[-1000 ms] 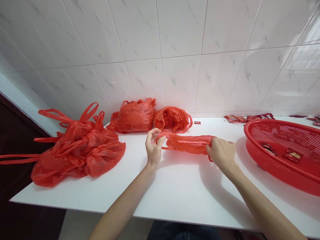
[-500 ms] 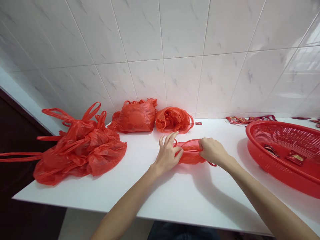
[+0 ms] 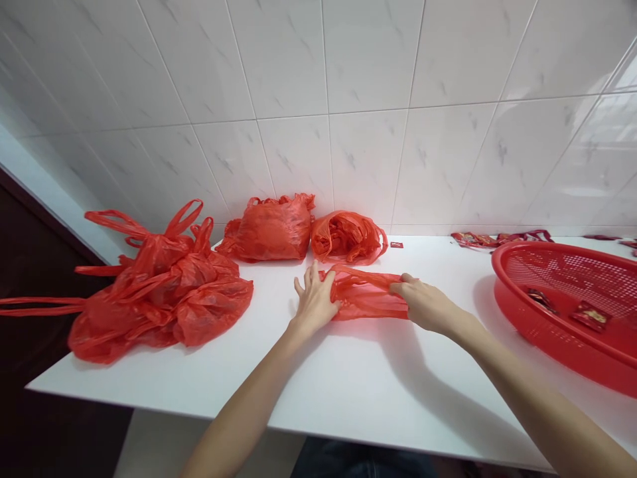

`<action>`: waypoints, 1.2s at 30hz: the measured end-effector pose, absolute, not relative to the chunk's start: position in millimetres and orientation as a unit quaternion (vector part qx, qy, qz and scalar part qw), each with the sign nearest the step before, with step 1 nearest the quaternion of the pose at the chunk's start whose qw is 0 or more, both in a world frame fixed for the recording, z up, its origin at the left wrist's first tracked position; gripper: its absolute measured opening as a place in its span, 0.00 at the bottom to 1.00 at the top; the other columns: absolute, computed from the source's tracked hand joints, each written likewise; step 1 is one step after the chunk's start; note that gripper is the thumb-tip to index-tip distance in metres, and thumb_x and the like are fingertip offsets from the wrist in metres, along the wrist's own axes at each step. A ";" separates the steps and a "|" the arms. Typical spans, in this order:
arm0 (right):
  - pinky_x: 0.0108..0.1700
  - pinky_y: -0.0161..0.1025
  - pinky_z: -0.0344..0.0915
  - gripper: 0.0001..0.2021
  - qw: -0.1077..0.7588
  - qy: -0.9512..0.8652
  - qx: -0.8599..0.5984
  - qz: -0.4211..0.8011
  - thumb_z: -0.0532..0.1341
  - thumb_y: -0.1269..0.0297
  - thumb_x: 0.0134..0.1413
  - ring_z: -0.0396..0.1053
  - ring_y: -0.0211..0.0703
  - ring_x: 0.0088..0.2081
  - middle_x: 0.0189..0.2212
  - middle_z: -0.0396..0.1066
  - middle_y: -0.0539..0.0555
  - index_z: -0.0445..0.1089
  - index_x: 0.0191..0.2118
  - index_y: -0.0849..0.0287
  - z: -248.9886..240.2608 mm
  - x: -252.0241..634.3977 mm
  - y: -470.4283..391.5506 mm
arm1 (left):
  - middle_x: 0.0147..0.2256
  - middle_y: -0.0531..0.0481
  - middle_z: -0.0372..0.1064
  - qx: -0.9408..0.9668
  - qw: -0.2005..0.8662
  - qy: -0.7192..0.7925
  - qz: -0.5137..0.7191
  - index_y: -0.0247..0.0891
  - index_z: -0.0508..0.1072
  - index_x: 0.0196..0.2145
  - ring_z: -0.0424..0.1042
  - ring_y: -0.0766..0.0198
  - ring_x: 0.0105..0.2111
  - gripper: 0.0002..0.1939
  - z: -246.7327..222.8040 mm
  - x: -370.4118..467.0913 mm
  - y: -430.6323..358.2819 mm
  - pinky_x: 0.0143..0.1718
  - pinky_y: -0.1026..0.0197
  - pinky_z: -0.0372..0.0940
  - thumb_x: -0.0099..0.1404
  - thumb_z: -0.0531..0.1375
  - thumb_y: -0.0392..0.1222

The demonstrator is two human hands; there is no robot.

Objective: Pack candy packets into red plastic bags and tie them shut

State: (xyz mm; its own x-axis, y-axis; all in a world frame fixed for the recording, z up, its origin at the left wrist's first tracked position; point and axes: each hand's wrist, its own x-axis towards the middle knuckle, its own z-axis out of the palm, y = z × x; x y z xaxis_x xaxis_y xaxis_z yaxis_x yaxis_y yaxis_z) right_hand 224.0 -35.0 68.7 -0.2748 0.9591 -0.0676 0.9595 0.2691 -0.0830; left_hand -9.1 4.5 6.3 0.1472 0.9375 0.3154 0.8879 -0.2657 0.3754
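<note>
A thin red plastic bag (image 3: pixel 369 307) is stretched sideways between my two hands above the white table (image 3: pixel 348 385), its mouth spread apart. My left hand (image 3: pixel 314 299) grips the bag's left end, with some fingers raised and the thumb against the plastic. Closed on the right end is my right hand (image 3: pixel 428 304), its fingertips partly hidden in the plastic. Just behind lies a crumpled red plastic bag (image 3: pixel 348 238) with a loop handle, beside a filled red bag (image 3: pixel 273 231) against the wall.
Several knotted red bags (image 3: pixel 164 302) are heaped at the table's left. On the right stands a red plastic basket (image 3: pixel 562 332) holding a few small packets (image 3: pixel 591 316). More red packets (image 3: pixel 472 240) lie along the tiled wall (image 3: pixel 448 159), and one small red packet (image 3: pixel 397 245) sits alone.
My left hand has moved left, pulling the bag wider. The bag's mouth has spread more, while my right hand stays near the same place.
</note>
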 end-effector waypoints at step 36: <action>0.38 0.40 0.61 0.13 -0.027 0.717 0.693 -0.071 0.51 0.73 0.64 0.73 0.52 0.44 0.44 0.72 0.64 0.74 0.40 0.62 20.3 211.8 -4.8 | 0.52 0.39 0.67 0.769 0.086 0.619 0.133 0.36 0.71 0.48 0.75 0.52 0.44 0.14 4.4 6.5 10.6 0.47 0.52 0.68 0.71 0.50 0.38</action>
